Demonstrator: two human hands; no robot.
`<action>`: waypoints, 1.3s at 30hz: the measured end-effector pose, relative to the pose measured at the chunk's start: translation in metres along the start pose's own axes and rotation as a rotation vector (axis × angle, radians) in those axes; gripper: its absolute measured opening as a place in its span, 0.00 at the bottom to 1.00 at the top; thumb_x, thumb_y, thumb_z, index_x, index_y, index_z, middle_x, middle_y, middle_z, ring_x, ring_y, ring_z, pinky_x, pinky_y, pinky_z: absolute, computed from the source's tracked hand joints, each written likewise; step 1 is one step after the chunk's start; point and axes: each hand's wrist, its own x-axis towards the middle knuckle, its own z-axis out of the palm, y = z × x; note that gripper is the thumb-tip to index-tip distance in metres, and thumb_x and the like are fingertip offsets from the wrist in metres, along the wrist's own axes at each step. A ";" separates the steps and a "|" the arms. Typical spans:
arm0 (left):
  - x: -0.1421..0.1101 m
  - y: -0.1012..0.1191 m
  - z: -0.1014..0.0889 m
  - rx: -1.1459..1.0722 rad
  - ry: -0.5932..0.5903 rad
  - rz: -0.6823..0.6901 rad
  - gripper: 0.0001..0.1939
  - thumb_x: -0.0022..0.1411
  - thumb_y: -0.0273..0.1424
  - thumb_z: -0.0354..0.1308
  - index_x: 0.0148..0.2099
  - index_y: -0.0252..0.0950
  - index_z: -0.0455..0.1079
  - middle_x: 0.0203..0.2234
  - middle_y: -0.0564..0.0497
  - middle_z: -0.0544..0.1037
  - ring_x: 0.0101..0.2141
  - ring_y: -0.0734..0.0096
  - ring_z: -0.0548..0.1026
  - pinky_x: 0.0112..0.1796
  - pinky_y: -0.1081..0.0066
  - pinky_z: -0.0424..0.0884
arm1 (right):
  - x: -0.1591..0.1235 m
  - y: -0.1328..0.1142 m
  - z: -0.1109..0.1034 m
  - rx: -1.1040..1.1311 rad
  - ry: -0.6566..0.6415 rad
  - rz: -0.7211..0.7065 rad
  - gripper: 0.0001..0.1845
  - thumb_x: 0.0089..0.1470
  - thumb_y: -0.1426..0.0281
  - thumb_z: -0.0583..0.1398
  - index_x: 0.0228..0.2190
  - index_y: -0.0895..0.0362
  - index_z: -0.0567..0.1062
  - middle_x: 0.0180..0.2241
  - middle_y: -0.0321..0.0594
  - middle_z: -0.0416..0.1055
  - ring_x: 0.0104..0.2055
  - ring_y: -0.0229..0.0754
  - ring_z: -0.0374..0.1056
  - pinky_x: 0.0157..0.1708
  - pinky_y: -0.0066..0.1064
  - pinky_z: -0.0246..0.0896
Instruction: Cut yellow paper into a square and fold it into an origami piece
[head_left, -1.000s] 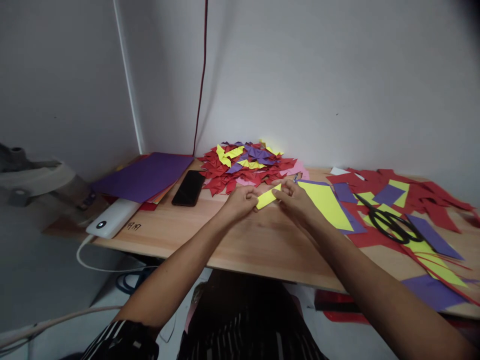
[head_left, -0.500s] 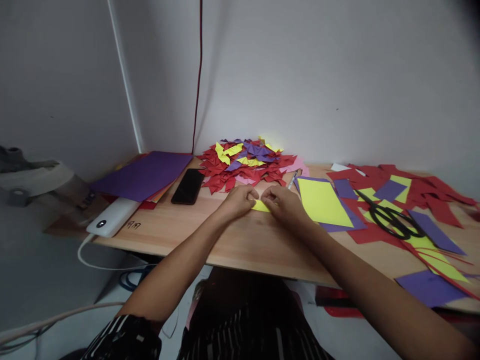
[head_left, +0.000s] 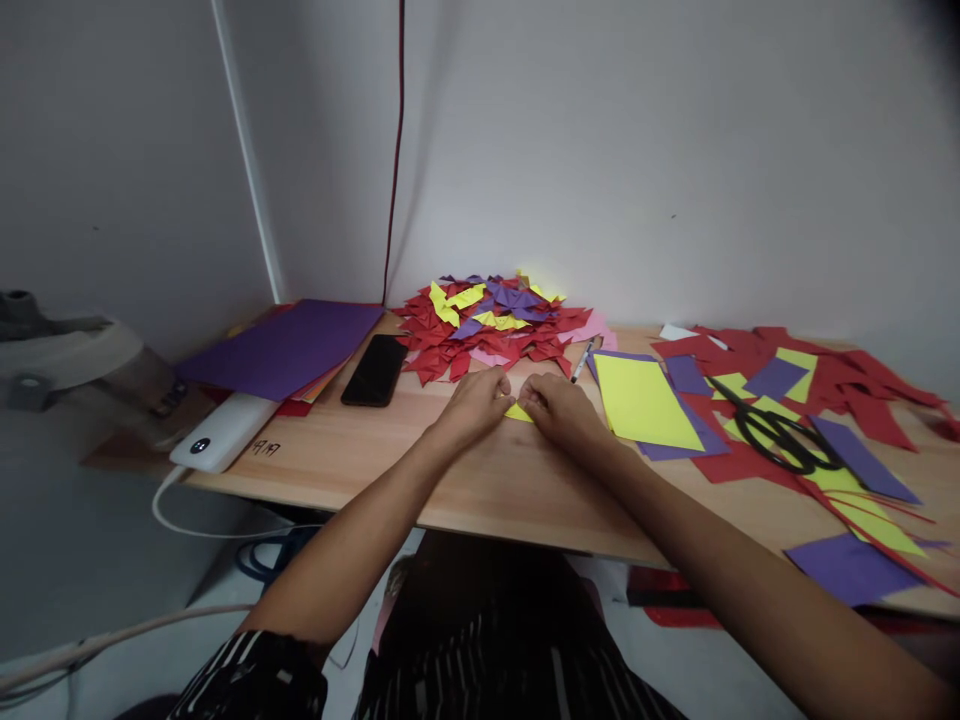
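A small piece of yellow paper (head_left: 518, 412) lies low over the table between my two hands, mostly covered by them. My left hand (head_left: 480, 402) is closed, its fingers pinching the paper's left side. On the other side my right hand (head_left: 551, 402) is curled shut on the same paper. Just behind the hands rises a heap of folded paper pieces (head_left: 491, 325) in red, purple, yellow and pink. Beside my right hand lies a yellow sheet (head_left: 649, 402) on top of purple paper.
Black scissors (head_left: 784, 440) rest among red, purple and yellow scraps on the right. A pen (head_left: 582, 362) lies behind my right hand. To the left are a black phone (head_left: 374, 370), purple sheets (head_left: 289, 345) and a white power bank (head_left: 225, 435) with a cable.
My fingers have curled in more tightly and drawn closer together, so less of the yellow paper shows between them. The view has shifted very slightly; other things lie as before.
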 end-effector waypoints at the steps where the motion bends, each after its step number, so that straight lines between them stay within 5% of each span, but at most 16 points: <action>1: -0.001 -0.001 -0.002 0.000 0.010 0.006 0.04 0.57 0.27 0.55 0.35 0.33 0.71 0.27 0.50 0.75 0.30 0.69 0.70 0.32 0.72 0.63 | 0.000 -0.001 -0.001 -0.012 -0.010 0.005 0.06 0.55 0.69 0.56 0.30 0.57 0.71 0.30 0.42 0.71 0.33 0.43 0.62 0.33 0.31 0.51; 8: -0.043 0.007 -0.010 0.333 0.053 0.162 0.13 0.64 0.24 0.47 0.45 0.34 0.72 0.40 0.43 0.78 0.43 0.60 0.72 0.46 0.63 0.65 | 0.001 -0.004 -0.002 -0.040 -0.034 0.020 0.06 0.55 0.70 0.55 0.29 0.56 0.71 0.30 0.42 0.71 0.33 0.43 0.62 0.34 0.32 0.51; 11: -0.063 0.009 0.001 0.413 -0.017 0.283 0.20 0.66 0.23 0.46 0.59 0.35 0.64 0.56 0.42 0.70 0.58 0.56 0.63 0.55 0.58 0.60 | 0.001 -0.005 -0.003 -0.050 -0.041 0.018 0.06 0.55 0.70 0.55 0.29 0.56 0.71 0.30 0.43 0.71 0.34 0.44 0.62 0.34 0.32 0.51; 14: -0.071 0.007 0.012 0.457 -0.090 0.268 0.21 0.68 0.30 0.47 0.62 0.33 0.60 0.60 0.41 0.66 0.64 0.52 0.55 0.59 0.53 0.54 | 0.001 -0.007 -0.004 -0.068 -0.048 0.025 0.05 0.56 0.71 0.55 0.29 0.57 0.71 0.31 0.43 0.71 0.34 0.44 0.62 0.34 0.32 0.51; 28: -0.076 0.005 0.005 0.361 -0.099 0.158 0.23 0.68 0.32 0.46 0.64 0.36 0.59 0.63 0.47 0.63 0.66 0.55 0.51 0.63 0.55 0.53 | 0.001 -0.016 -0.010 -0.162 -0.103 0.079 0.09 0.59 0.69 0.53 0.33 0.57 0.72 0.35 0.45 0.72 0.36 0.44 0.62 0.33 0.32 0.47; 39: -0.076 -0.002 0.007 0.353 -0.070 0.214 0.23 0.68 0.33 0.46 0.64 0.33 0.59 0.63 0.44 0.63 0.66 0.58 0.52 0.63 0.55 0.54 | 0.001 -0.011 -0.010 -0.119 -0.110 0.071 0.10 0.60 0.69 0.51 0.33 0.58 0.72 0.35 0.45 0.73 0.37 0.45 0.63 0.36 0.32 0.50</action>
